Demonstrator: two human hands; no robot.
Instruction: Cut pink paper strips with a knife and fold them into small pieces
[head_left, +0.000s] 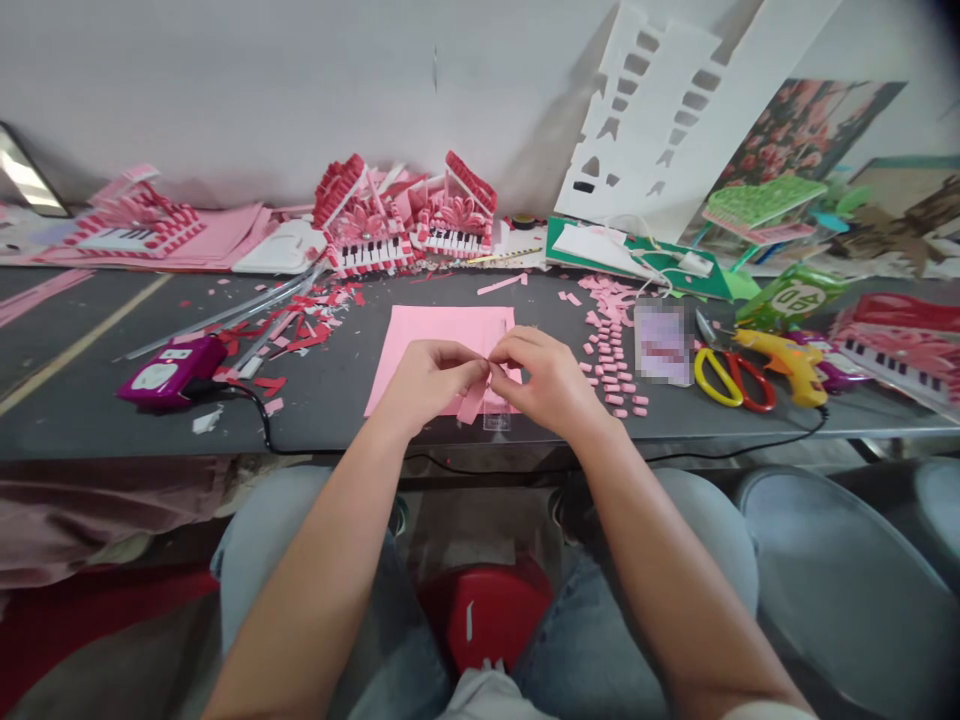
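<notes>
Both hands meet over a pink sheet lying on the dark table. My left hand is closed in a pinch on a pink strip, whose end hangs below the fingertips. My right hand pinches at the same spot, its fingertips touching those of the left; what exactly it grips is too small to tell. Beneath the hands a clear ruler lies on the sheet. To the right of the sheet, small pink rolls are laid out in rows.
Scissors and a yellow glue gun lie at the right, a purple box with a black cable at the left. Paper scraps are scattered near it. Small piano models stand along the wall.
</notes>
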